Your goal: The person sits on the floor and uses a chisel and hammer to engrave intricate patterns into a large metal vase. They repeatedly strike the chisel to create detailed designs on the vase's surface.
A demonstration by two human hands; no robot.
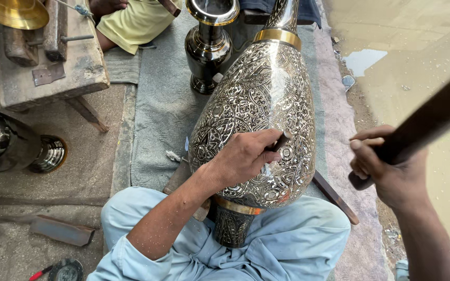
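Soft even daylight, glare on vase [259, 104], blurred hammer handle [433, 117]

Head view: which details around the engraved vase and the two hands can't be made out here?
- Chisel tip: hidden by the left hand against the engraved vase.
- Dark handle in the right hand: its head is cut off by the right edge, and it is blurred.
- Vase top: cut off by the upper edge.
- Vase foot: partly hidden between the light blue trousers.

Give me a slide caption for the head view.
Left hand sets a chisel on an engraved vase; right hand holds a hammer.
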